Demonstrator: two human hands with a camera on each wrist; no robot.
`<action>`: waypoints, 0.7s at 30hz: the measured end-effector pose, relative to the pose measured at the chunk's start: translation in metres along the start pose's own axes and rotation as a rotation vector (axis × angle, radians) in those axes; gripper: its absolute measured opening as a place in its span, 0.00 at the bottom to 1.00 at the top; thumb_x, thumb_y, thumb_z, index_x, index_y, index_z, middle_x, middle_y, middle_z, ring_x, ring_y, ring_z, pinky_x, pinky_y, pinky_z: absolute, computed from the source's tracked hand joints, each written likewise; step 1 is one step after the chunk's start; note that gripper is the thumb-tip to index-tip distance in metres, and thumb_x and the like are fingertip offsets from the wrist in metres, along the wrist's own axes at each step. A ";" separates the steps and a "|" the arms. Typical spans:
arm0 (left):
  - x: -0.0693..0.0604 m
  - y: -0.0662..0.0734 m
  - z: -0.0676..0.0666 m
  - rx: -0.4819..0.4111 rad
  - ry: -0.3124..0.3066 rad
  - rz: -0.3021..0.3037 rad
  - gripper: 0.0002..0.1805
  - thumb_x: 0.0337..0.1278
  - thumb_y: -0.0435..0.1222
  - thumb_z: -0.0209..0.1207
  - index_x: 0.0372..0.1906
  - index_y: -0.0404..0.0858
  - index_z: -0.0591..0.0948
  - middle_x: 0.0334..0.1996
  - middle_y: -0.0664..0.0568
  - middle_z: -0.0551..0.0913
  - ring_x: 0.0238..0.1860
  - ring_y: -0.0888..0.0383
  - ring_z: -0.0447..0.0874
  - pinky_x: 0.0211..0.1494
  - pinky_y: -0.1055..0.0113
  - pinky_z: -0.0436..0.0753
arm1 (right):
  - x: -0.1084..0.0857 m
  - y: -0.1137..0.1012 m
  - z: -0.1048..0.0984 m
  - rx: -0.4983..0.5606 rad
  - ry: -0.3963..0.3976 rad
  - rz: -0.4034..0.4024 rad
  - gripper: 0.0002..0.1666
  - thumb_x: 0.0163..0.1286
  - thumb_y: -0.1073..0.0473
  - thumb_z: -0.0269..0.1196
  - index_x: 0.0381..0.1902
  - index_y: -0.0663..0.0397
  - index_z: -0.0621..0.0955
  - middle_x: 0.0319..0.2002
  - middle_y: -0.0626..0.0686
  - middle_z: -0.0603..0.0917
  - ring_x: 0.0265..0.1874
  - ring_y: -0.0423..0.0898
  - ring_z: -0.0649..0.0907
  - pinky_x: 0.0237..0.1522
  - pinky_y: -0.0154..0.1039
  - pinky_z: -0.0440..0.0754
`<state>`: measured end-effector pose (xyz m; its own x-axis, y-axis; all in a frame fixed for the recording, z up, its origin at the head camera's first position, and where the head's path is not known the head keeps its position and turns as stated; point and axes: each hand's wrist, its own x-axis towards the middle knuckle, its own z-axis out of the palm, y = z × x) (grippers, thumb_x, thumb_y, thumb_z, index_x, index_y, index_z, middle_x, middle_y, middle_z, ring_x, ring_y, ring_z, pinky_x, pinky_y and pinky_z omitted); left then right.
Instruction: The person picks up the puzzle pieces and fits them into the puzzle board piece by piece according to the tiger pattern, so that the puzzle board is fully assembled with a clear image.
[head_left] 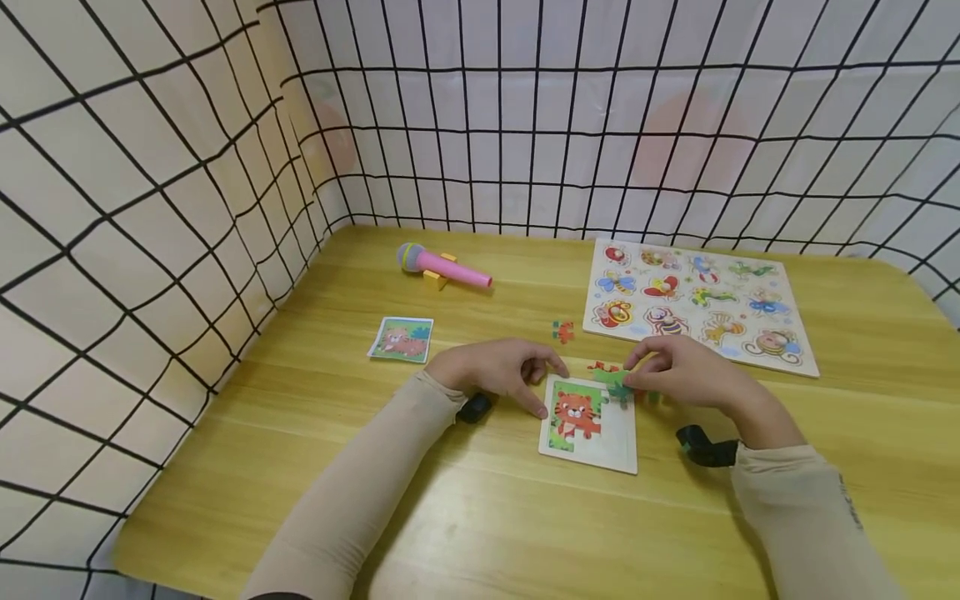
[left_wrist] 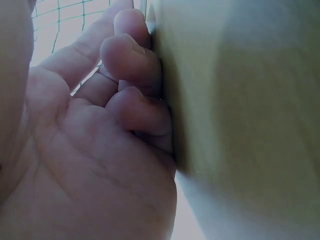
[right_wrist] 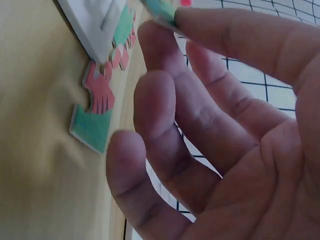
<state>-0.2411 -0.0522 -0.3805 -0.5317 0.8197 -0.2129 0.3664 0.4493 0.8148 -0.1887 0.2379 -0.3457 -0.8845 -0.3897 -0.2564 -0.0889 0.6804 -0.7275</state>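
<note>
A square jigsaw puzzle board (head_left: pixel 617 442) lies on the table, a tiger picture (head_left: pixel 576 412) partly filled in on its left side. My left hand (head_left: pixel 504 367) holds its upper left corner, thumb at the left edge and index finger at the top edge. In the left wrist view the other fingers (left_wrist: pixel 132 62) are bent against the table. Over the board's upper right corner, my right hand (head_left: pixel 686 377) pinches a green puzzle piece (head_left: pixel 613 379) between thumb and index finger. Loose red and green pieces (right_wrist: pixel 100 90) lie beside the board, partly hidden by this hand in the head view.
A red and green puzzle piece (head_left: pixel 563 331) lies beyond the board. Farther off are a pegged insect puzzle (head_left: pixel 693 304) at right and a pink toy microphone (head_left: pixel 453 269) on a yellow stand. A small picture card (head_left: pixel 403 340) lies left. Black netting (head_left: pixel 517 154) borders the table.
</note>
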 end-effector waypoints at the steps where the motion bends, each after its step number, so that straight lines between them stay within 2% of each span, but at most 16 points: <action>1: 0.000 0.001 0.000 0.008 0.003 0.002 0.29 0.49 0.37 0.77 0.57 0.42 0.79 0.31 0.52 0.71 0.31 0.61 0.67 0.36 0.69 0.68 | 0.000 0.000 0.000 0.010 -0.010 0.008 0.15 0.70 0.52 0.68 0.46 0.58 0.81 0.33 0.51 0.87 0.30 0.49 0.79 0.29 0.40 0.74; 6: 0.000 0.006 -0.002 0.020 0.005 -0.005 0.29 0.49 0.37 0.77 0.58 0.41 0.79 0.31 0.51 0.72 0.31 0.61 0.67 0.36 0.70 0.68 | 0.002 -0.002 0.001 0.022 -0.045 0.048 0.17 0.69 0.51 0.68 0.45 0.58 0.81 0.28 0.51 0.86 0.26 0.47 0.78 0.29 0.39 0.74; 14: 0.000 0.006 -0.002 0.016 0.004 -0.014 0.30 0.49 0.36 0.77 0.58 0.41 0.79 0.31 0.51 0.71 0.31 0.61 0.67 0.36 0.70 0.68 | 0.004 -0.002 0.007 -0.070 -0.060 0.069 0.16 0.69 0.51 0.68 0.43 0.59 0.81 0.27 0.49 0.84 0.27 0.46 0.80 0.29 0.40 0.74; 21: -0.001 0.005 -0.001 0.023 0.005 -0.019 0.30 0.48 0.36 0.77 0.58 0.42 0.79 0.30 0.52 0.71 0.30 0.62 0.67 0.36 0.70 0.68 | 0.004 -0.003 0.014 -0.099 -0.057 0.073 0.14 0.69 0.51 0.68 0.39 0.57 0.81 0.26 0.49 0.81 0.25 0.45 0.76 0.28 0.39 0.72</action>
<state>-0.2393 -0.0515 -0.3753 -0.5427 0.8092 -0.2251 0.3737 0.4726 0.7981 -0.1855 0.2261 -0.3536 -0.8633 -0.3694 -0.3440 -0.0725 0.7652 -0.6397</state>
